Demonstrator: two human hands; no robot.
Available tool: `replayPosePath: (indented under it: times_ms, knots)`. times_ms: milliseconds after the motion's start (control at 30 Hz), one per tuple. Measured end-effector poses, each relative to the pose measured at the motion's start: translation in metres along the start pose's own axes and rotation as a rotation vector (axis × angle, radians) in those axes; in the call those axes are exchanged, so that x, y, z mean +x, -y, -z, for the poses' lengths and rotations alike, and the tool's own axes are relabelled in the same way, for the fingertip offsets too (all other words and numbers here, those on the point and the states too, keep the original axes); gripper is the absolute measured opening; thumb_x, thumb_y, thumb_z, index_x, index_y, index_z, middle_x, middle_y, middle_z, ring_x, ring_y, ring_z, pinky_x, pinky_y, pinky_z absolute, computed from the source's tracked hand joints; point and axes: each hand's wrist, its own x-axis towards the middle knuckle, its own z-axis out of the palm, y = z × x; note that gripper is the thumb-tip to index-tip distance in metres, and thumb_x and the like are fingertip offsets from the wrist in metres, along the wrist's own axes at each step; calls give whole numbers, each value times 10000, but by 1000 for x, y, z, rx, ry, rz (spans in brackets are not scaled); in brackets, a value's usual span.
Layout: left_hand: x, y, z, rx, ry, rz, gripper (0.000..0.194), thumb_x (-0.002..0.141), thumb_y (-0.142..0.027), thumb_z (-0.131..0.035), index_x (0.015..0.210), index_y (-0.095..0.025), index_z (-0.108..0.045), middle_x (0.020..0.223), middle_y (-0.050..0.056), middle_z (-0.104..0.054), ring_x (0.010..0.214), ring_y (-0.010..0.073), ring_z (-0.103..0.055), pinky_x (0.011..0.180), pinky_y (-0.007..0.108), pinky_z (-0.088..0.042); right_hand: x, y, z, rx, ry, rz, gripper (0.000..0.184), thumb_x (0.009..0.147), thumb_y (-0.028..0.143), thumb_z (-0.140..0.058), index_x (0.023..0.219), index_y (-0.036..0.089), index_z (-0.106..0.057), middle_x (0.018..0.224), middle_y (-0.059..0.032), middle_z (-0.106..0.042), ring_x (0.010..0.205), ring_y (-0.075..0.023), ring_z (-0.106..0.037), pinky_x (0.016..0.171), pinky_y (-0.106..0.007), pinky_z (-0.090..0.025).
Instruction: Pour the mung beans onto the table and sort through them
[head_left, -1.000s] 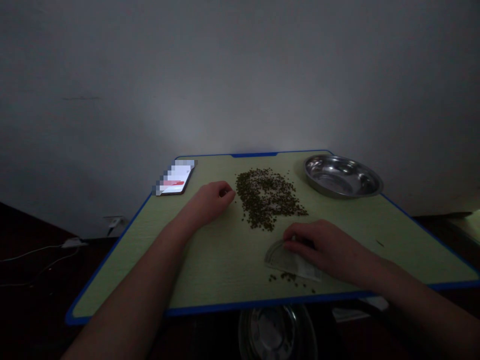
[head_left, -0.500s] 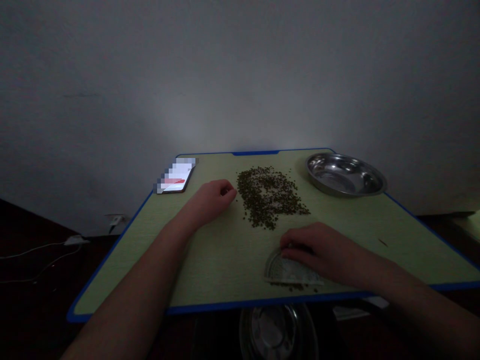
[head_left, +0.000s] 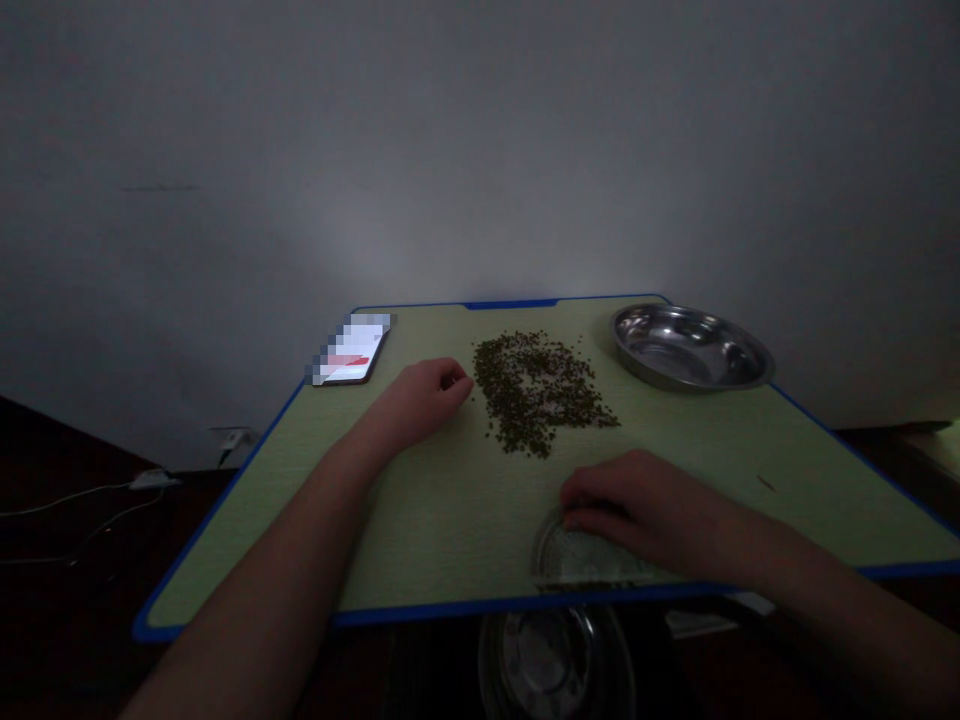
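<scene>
Pinching a clear protractor (head_left: 574, 560) by its curved rim, the right hand (head_left: 637, 505) has it on the person's side, its long straight edge roughly parallel to the tabletop's (head_left: 450, 520) near border. The left hand (head_left: 427, 395), loosely curled beside spread grains (head_left: 506, 390), is farther away; whether it holds anything is unclear.

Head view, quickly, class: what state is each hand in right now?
Left hand: curled beside the spread of small grains; whether it holds anything cannot be told.
Right hand: closed, its grip on the clear protractor.
</scene>
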Motion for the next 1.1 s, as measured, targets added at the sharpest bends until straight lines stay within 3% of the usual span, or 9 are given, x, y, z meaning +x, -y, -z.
replayPosePath:
  times_ms: [1100]
  knots:
    - [0, -1, -1, 11, 24, 23, 267, 837, -350, -457, 785, -163, -641, 729, 58, -672, 647, 167, -569, 590, 292, -392, 2, 0, -5, 38, -1, 42, 178, 920, 295, -551, 899, 198, -699, 795, -10, -725, 715, -149, -650, 652, -255, -425]
